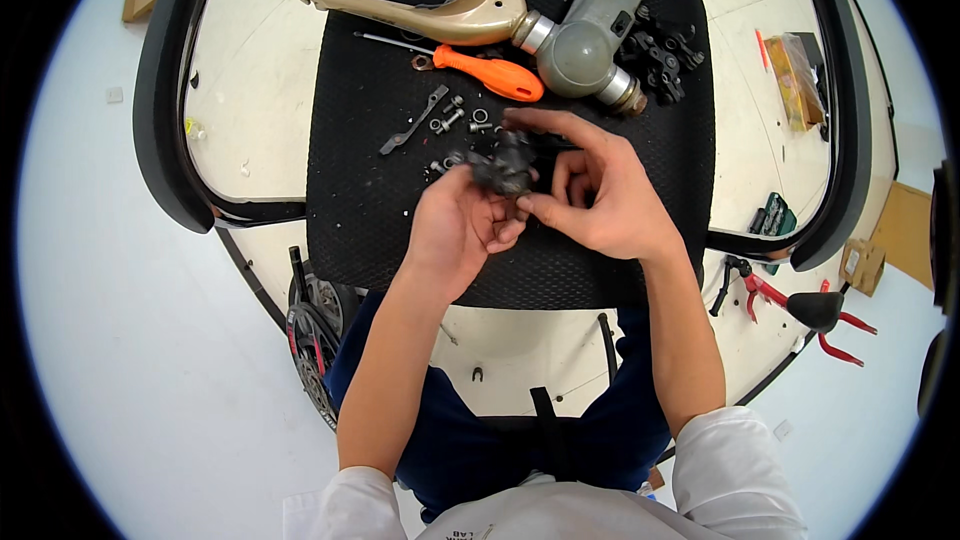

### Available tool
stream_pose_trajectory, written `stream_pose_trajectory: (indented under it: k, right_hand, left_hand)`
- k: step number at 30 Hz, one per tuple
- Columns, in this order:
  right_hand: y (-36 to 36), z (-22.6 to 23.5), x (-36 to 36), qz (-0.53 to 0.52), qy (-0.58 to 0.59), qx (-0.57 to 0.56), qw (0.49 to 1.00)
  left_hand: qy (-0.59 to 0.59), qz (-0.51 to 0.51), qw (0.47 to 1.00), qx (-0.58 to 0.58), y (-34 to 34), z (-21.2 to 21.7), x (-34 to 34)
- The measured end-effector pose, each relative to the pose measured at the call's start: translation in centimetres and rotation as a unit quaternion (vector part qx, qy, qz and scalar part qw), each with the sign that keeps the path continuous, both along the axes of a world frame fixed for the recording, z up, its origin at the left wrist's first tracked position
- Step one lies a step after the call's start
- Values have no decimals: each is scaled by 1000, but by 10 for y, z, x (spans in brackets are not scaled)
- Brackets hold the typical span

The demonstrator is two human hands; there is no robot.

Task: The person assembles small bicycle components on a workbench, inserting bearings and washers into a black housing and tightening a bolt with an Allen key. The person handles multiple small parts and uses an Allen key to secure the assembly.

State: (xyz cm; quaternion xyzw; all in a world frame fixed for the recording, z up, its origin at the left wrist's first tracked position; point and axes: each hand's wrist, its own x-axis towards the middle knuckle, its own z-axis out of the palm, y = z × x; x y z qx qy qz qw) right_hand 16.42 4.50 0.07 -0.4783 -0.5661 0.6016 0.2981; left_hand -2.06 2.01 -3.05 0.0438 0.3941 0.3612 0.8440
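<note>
Two hands — left hand [455,225], right hand [600,195] | fingers clamped on dark metal part [503,166] (small, greasy-black)

The small dark part [503,168] between the hands looks like matt, blackened metal. The chair seat [370,190] beneath it is black woven mesh cloth with a rough texture. The screwdriver [480,72] has a smooth, glossy orange plastic handle and a bare steel shaft. The fork-shaped piece [440,2] carries satin gold paint; the loose screws and washers [455,118] are bright metal.
</note>
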Motion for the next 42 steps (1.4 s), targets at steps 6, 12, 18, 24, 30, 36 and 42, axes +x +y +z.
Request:
stream_pose_trajectory:
  k: [6, 12, 18, 24, 30, 36, 42]
  right_hand:
    - [-3, -5, -5, 16, -73, 125, 989]
    - [-5, -5, -4, -4, -157, 142, 977]
    - [-8, -6, -8, 11, -153, 137, 979]
    - [-5, -4, -2, -25, -50, 112, 992]
    - [5, -15, 25, -80, -269, 186, 942]
    - [7, -13, 20, -30, -323, 154, 933]
    - [9, -12, 14, -41, -340, 151, 927]
  left_hand:
    - [100, -53, 993, 19, -4, -2, 0]
    - [149, -54, 982, 98, -4, -2, 3]
    - [80, -3, 995, 64, -2, 4, -1]
    - [150, 2, 984, 100, 3, 15, -9]
    - [265, 142, 934, 195, 16, 25, -23]
    - [240, 260, 907, 230, 23, 20, -44]
    - [241, 270, 900, 243, 27, 22, -43]
